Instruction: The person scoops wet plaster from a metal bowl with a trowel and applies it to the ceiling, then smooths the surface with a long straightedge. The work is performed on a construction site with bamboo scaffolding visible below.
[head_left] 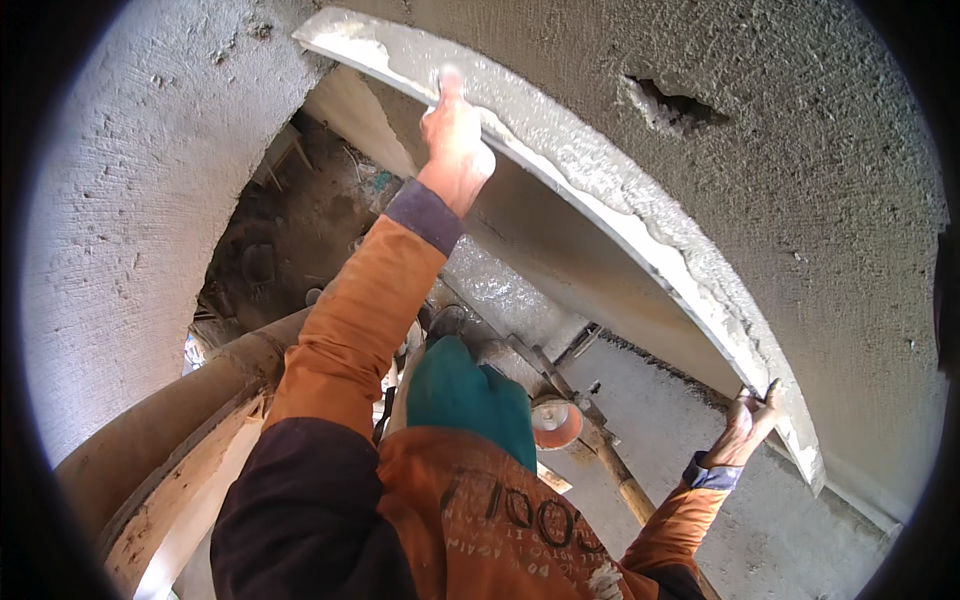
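A long, flat straightedge [580,145], bent into an arc by the lens, lies along the rough plastered wall [800,200]. Wet grey mortar is heaped along its face. My left hand [456,145] grips it near its upper left end, the thumb or a finger laid over the mortar-covered face. Toward the lower right end, my right hand [745,425] grasps the same straightedge, with fingertips over its edge. Parts of the fingers of both hands are hidden behind it.
A ragged hole [680,103] breaks the wall at the upper right. At left runs a thick round pole [190,390] beside another rough wall surface [140,220]. Far below, an orange bucket [556,424] stands beside a wooden pole [625,485]. Debris [280,230] lies in the dark area at left.
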